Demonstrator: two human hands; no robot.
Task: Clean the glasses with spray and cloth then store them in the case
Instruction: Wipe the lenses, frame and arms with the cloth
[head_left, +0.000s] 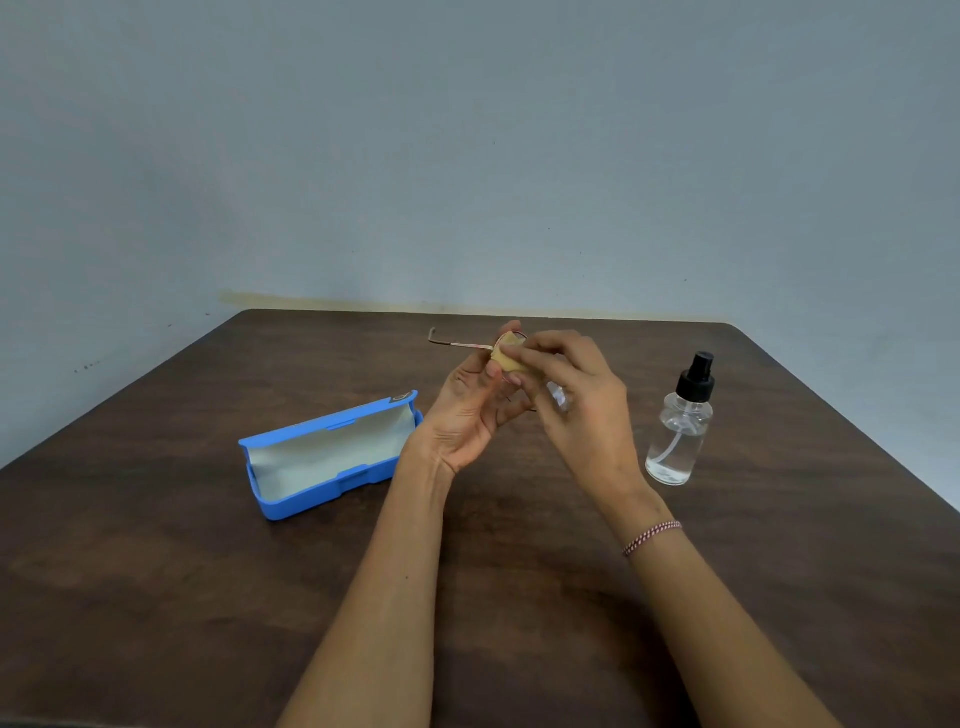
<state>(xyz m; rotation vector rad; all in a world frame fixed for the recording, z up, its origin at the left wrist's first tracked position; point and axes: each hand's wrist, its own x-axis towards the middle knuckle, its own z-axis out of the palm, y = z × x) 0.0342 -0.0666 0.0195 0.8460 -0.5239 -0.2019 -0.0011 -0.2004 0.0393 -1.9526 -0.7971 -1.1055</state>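
My left hand (470, 410) holds the thin-framed glasses (457, 344) above the middle of the table, one temple arm sticking out to the left. My right hand (576, 405) pinches a small yellow cloth (506, 356) against a lens, fingers closed on it. Most of the frame is hidden behind both hands. The blue glasses case (332, 457) lies open on the table to the left, pale lining up. A clear spray bottle (680, 426) with a black pump top stands upright to the right of my right hand.
The dark brown wooden table (156, 571) runs back to a grey wall (467, 156). Its far corners are cut at an angle. A braided bracelet (652, 538) circles my right wrist.
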